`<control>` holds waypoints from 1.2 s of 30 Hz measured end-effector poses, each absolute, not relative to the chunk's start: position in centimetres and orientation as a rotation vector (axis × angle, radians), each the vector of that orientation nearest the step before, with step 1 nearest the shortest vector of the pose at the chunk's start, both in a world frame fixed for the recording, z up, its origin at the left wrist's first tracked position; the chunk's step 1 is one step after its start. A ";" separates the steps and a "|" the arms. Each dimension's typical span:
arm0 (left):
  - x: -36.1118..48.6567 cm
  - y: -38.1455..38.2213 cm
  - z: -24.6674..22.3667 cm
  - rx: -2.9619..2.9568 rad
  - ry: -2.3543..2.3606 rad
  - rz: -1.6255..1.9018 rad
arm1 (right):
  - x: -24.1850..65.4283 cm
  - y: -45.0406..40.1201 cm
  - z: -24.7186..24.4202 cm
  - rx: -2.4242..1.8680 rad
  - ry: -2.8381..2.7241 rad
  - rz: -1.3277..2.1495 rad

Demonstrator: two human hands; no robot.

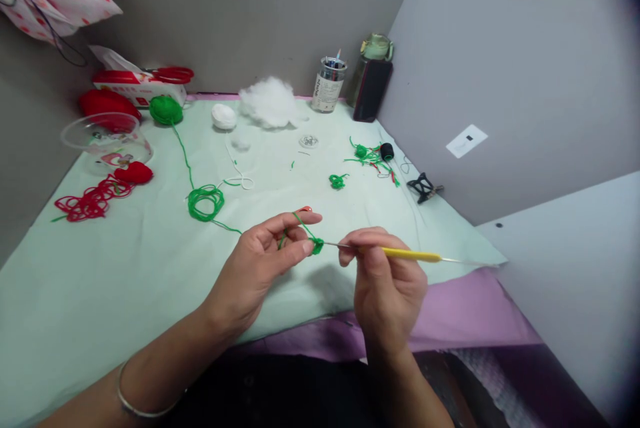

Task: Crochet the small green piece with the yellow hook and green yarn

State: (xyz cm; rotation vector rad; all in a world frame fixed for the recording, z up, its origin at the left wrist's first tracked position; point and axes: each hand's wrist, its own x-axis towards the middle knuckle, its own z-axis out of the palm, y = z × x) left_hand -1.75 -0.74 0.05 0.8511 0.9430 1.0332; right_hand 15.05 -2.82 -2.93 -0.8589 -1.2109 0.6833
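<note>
My left hand (pixel 273 251) pinches a small green crochet piece (pixel 317 246) between thumb and fingers, with green yarn looped over its raised index finger. My right hand (pixel 385 275) grips a yellow-handled crochet hook (pixel 413 255) like a pen, and the hook's metal tip meets the green piece. From my left hand the yarn runs back to a loose green coil (pixel 206 203) on the table, then on to a green ball (pixel 166 110). A bit of an orange-red item (pixel 305 209) shows just behind my left index finger.
Red yarn (pixel 95 200), a clear plastic tub (pixel 107 145) and a tissue box (pixel 140 88) stand left. White stuffing (pixel 273 103), a white ball (pixel 223 117), a pen can (pixel 329 86) and a phone (pixel 373 90) are at the back. Green scraps (pixel 370 153) and a black stand (pixel 424 188) lie right.
</note>
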 end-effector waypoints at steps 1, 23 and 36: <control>-1.6 -0.8 0.0 0.853 0.933 1.045 | 15.0 -2.7 -2.9 -0.842 -1.195 0.734; -0.6 -0.8 -0.1 0.618 0.796 1.005 | 14.7 -2.1 -3.1 -0.848 -1.223 0.744; -0.9 -1.0 -0.1 0.765 0.882 1.018 | 15.2 -1.8 -3.2 -0.799 -1.124 0.932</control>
